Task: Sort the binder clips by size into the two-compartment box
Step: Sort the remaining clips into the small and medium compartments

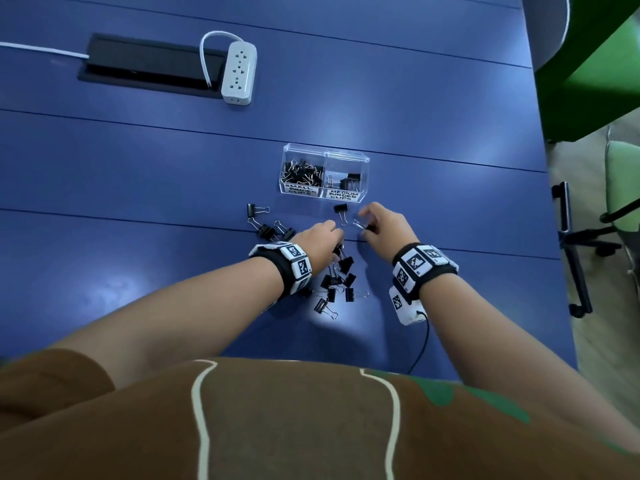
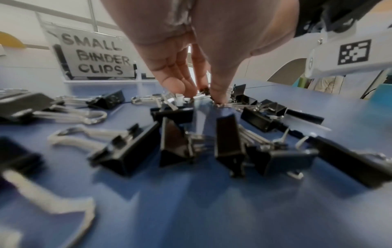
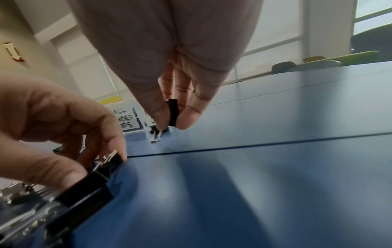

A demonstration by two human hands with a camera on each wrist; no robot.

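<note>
The clear two-compartment box (image 1: pixel 363 168) stands on the blue table. Its left half, labelled small binder clips (image 2: pixel 95 57), holds several small clips; the right half, labelled medium, holds a few larger ones. A pile of black binder clips (image 1: pixel 337 278) lies under my wrists. My left hand (image 1: pixel 330 230) reaches down into the pile's far end and pinches a clip (image 3: pixel 106 166) between thumb and fingertips (image 2: pixel 218 95). My right hand (image 1: pixel 363 218) hovers just in front of the box, pinching a black clip (image 3: pixel 172 112). One loose clip (image 1: pixel 341 209) lies before the medium compartment.
More clips (image 1: pixel 266 226) are scattered left of my left hand. A white power strip (image 1: pixel 239 72) and a black cable hatch (image 1: pixel 149 64) sit at the far left. The table's right edge (image 1: pixel 554 237) borders green chairs. A black cable (image 1: pixel 424 344) trails from my right wrist.
</note>
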